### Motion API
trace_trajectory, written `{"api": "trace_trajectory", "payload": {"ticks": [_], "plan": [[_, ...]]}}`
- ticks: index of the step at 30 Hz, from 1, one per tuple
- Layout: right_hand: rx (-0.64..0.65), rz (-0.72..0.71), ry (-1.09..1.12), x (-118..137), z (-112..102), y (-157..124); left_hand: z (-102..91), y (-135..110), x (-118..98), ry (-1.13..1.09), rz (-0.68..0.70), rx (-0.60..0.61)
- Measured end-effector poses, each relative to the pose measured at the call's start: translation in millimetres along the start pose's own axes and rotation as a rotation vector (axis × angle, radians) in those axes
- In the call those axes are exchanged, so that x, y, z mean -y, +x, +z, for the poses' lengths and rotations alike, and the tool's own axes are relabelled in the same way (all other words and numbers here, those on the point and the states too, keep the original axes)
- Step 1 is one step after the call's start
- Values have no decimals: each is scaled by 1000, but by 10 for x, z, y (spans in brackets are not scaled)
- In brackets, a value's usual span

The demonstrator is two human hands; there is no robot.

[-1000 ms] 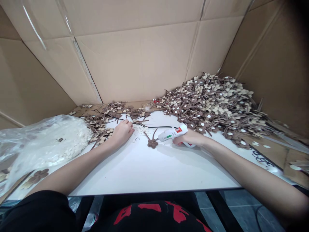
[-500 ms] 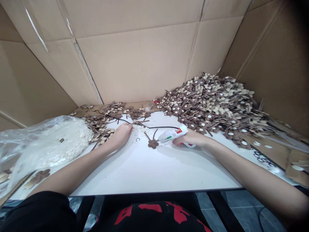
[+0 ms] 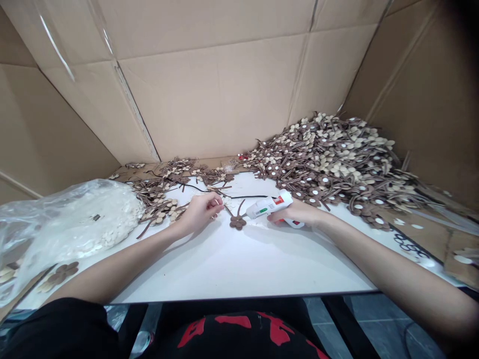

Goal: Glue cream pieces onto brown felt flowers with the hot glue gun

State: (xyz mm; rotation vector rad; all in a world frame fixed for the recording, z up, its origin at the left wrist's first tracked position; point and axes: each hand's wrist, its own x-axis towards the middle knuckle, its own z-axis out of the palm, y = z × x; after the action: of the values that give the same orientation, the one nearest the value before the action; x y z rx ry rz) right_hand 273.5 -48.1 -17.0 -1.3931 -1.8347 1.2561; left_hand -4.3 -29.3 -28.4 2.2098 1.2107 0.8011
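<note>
My right hand [image 3: 295, 212] is wrapped round a white glue gun [image 3: 264, 206], its nozzle pointing left. At the nozzle tip lies a brown felt flower [image 3: 237, 222] with two thin strips sticking up from it. My left hand [image 3: 204, 212] is just left of the flower, over the white table, thumb and fingers pinched together. Whatever is between these fingertips is too small to make out. Small white discs [image 3: 232, 202] are scattered just beyond the fingertips. A black cord [image 3: 252, 197] runs behind the flower towards the glue gun.
A large heap of brown and beige flowers [image 3: 329, 154] rises at the back right. At left sits a clear plastic bag of white discs [image 3: 108, 214], with more flowers [image 3: 160, 204] beside it. Cardboard walls [image 3: 217, 94] enclose the back and sides of the white table [image 3: 224, 274].
My left hand has moved right and slightly nearer, from the scattered discs towards the flower, its fingers now pinched. The glue gun and the flower have hardly moved.
</note>
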Motion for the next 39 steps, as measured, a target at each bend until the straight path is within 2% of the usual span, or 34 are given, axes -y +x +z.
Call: {"api": "trace_trajectory", "payload": {"ticks": [4,8,13,20,26,39], "plan": [[10,12,3,-71,-13,24,86,-38,-115,-225,-57,70],[10,0,7,-121,-20,46,114,-26,-95,-308,-83,75],[16,4,25,-137,-15,56,108,-34,-85,-268,-59,96],[2,23,46,-109,-2,52,135,-18,-72,-146,34,24],[-3,8,54,-153,2,71,207,-15,-9,-190,-31,44],[-4,-25,46,-54,7,35,240,-23,-142,-180,-90,69]]}}
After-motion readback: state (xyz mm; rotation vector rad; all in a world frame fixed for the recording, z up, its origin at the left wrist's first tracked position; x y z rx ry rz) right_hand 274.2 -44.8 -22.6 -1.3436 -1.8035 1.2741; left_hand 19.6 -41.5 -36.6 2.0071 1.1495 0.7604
